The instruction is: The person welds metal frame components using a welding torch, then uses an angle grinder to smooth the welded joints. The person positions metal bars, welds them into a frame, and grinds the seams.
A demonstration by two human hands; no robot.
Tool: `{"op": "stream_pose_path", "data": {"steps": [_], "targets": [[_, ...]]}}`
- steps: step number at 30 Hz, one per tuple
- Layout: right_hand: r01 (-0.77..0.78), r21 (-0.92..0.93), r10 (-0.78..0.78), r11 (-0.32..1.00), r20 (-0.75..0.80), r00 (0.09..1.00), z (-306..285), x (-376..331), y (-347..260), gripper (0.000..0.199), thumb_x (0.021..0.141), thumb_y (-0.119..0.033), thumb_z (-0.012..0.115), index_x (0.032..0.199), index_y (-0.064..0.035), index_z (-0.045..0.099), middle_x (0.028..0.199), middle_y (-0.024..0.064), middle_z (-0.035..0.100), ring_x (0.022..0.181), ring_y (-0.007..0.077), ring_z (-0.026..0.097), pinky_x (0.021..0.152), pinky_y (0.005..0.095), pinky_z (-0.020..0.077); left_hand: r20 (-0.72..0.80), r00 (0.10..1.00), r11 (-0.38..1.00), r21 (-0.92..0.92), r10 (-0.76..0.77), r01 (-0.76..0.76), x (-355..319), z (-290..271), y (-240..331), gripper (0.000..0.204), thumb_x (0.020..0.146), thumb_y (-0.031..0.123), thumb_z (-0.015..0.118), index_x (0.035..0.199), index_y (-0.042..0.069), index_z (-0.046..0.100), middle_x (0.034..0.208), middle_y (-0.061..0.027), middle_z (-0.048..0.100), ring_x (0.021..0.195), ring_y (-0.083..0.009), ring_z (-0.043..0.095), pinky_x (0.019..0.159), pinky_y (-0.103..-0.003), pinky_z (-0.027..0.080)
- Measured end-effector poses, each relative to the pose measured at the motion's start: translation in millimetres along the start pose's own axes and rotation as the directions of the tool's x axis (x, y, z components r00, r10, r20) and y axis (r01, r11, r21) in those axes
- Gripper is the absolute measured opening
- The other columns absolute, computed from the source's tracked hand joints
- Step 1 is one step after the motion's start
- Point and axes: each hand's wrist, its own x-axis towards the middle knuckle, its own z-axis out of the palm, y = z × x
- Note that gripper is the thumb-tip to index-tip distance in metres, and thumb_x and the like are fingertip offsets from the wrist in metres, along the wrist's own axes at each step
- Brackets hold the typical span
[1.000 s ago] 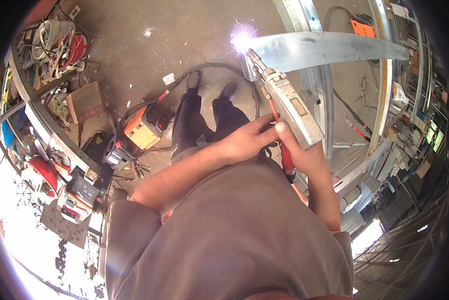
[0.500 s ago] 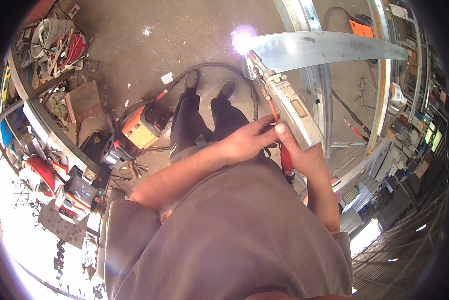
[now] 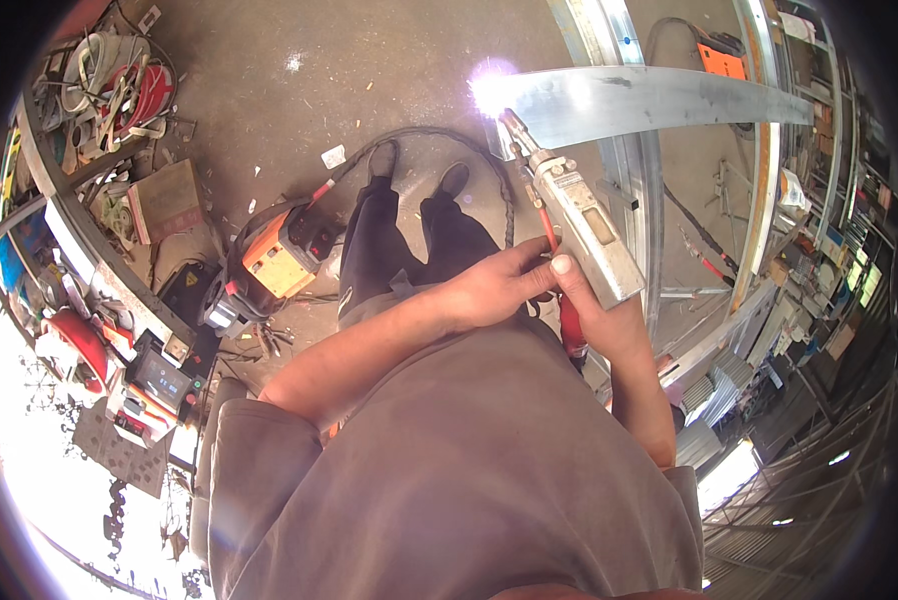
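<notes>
I have the right hand (image 3: 609, 322) clamped on the rear of the torch (image 3: 591, 232). The left hand (image 3: 499, 288) meets it near the thumb; I cannot tell whether its fingers grip. The torch tip points at a bright flare (image 3: 493, 90) at the metal sheet's (image 3: 659, 100) left end, above metal rails (image 3: 631, 185).
</notes>
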Motion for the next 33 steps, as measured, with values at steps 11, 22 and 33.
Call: {"op": "stream_pose_path", "data": {"steps": [11,22,33], "targets": [[0.072,0.012,-0.072,0.997,-0.048,0.996,2.2,-2.9,7.4,0.041,0.103,-0.024,0.072,0.133,0.0023,0.062,0.111,0.0082,0.069,0.101,0.0186,0.066,0.086,0.034,0.0552,0.01,1.0,1.0,-0.001,0.0,0.0,0.4,2.4,-1.1,0.075,0.112,0.047,0.054,0.16,-0.007,0.035,0.148,-0.0227,0.057,0.137,-0.0275,0.055,0.117,-0.04,0.044],[0.026,-0.027,-0.026,0.999,0.006,1.0,0.0,0.2,5.2,0.066,0.104,-0.034,0.069,0.154,0.0013,0.046,0.131,0.0171,0.068,0.112,0.0244,0.069,0.091,0.0375,0.0575,0.002,0.999,0.999,0.002,0.045,-0.045,-1.2,1.7,1.1,0.073,0.112,0.046,0.054,0.158,-0.008,0.037,0.145,-0.0217,0.06,0.135,-0.0259,0.058,0.115,-0.038,0.046],[0.08,-0.094,-0.078,0.992,0.021,0.997,1.6,5.8,-5.0,0.061,0.104,-0.029,0.07,0.153,0.0,0.047,0.13,0.0171,0.068,0.109,0.025,0.071,0.089,0.0374,0.0582,0.002,0.999,0.999,0.02,0.039,-0.039,-2.1,-1.4,2.7,0.075,0.112,0.048,0.052,0.16,-0.007,0.034,0.15,-0.0235,0.056,0.14,-0.0275,0.054,0.118,-0.039,0.043]]}}
